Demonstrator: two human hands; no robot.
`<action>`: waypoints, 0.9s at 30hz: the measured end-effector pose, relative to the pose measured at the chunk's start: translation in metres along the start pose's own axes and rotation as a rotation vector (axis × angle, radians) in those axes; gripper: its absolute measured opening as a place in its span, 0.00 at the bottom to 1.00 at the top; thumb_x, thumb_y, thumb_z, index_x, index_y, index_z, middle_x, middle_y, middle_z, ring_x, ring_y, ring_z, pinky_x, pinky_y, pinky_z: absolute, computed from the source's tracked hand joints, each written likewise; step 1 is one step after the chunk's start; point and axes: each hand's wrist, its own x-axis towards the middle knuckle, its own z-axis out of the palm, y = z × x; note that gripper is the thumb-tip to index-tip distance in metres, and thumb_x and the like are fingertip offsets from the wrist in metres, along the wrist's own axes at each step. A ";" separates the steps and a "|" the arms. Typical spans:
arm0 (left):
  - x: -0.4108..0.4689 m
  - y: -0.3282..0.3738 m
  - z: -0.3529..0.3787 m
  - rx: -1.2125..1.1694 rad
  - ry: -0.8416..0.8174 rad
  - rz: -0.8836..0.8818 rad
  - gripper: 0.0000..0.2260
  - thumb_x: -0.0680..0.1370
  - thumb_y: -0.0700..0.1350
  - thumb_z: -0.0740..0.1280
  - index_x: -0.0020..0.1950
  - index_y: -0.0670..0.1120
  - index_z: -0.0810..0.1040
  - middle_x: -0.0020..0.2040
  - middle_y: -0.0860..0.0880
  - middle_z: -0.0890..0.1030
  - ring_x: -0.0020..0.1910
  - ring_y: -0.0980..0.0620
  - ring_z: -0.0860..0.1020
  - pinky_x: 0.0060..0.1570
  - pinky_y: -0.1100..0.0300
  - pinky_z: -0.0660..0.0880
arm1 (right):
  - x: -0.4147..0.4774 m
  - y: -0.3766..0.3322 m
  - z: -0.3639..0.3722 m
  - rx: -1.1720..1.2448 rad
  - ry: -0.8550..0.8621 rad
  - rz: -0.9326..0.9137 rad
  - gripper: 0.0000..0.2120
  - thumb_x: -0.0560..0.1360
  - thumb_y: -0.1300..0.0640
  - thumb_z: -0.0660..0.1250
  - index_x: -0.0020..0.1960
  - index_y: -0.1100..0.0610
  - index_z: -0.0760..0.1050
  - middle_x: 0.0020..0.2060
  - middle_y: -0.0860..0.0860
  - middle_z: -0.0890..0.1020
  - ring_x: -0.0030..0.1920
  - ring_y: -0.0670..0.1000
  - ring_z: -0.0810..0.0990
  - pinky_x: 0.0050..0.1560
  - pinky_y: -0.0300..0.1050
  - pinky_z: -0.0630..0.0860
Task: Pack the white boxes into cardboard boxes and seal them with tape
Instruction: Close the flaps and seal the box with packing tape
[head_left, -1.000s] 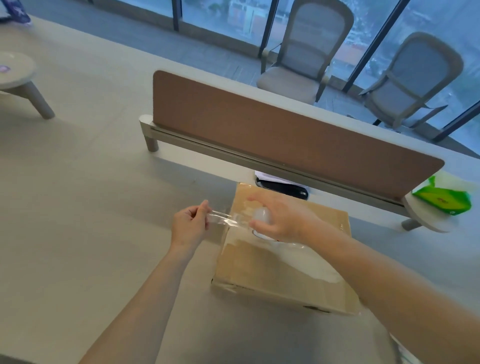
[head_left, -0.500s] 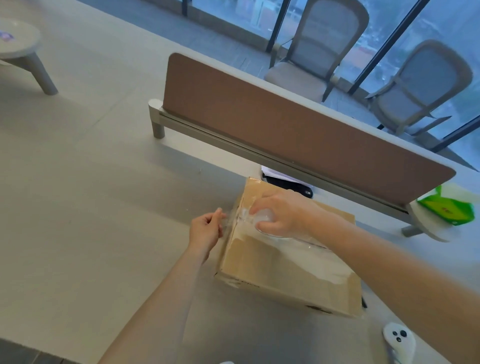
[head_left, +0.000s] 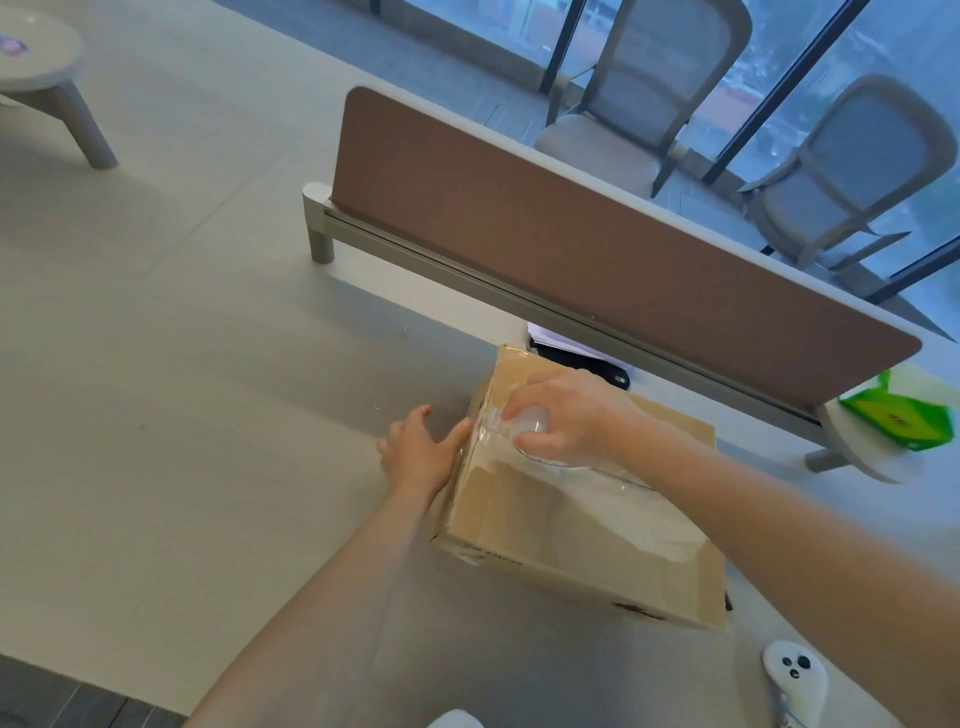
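Cardboard box (head_left: 571, 535): set closed on the counter (head_left: 208, 415), just before the divider panel (head_left: 571, 239); taped along its top
Left hand (head_left: 421, 457): spread flat; pressed against the box's left side
Right hand (head_left: 571, 415): curled round the tape roll (head_left: 531, 423) at the top's left edge

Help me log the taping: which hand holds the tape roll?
The right hand, curled round the clear tape roll atop the cardboard box; the left hand only presses the box's side.
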 end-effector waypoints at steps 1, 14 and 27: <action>0.001 0.000 -0.002 0.107 0.044 0.066 0.29 0.74 0.65 0.68 0.70 0.51 0.73 0.60 0.46 0.77 0.62 0.43 0.72 0.62 0.51 0.67 | 0.000 0.000 0.000 0.001 0.001 -0.001 0.14 0.73 0.47 0.67 0.58 0.45 0.79 0.48 0.41 0.74 0.49 0.43 0.69 0.53 0.41 0.69; -0.041 0.031 -0.030 -0.446 -0.720 0.179 0.34 0.70 0.54 0.76 0.75 0.58 0.67 0.64 0.59 0.80 0.63 0.57 0.78 0.63 0.56 0.74 | -0.001 -0.001 -0.001 -0.016 0.019 -0.010 0.17 0.73 0.47 0.66 0.61 0.44 0.77 0.57 0.42 0.77 0.57 0.47 0.74 0.55 0.45 0.72; -0.048 0.039 -0.031 -0.270 -0.614 0.069 0.33 0.66 0.62 0.76 0.69 0.58 0.73 0.59 0.55 0.83 0.60 0.53 0.81 0.65 0.48 0.75 | -0.028 0.013 -0.010 -0.050 0.080 -0.034 0.27 0.73 0.45 0.68 0.69 0.44 0.64 0.35 0.36 0.69 0.43 0.53 0.75 0.35 0.43 0.65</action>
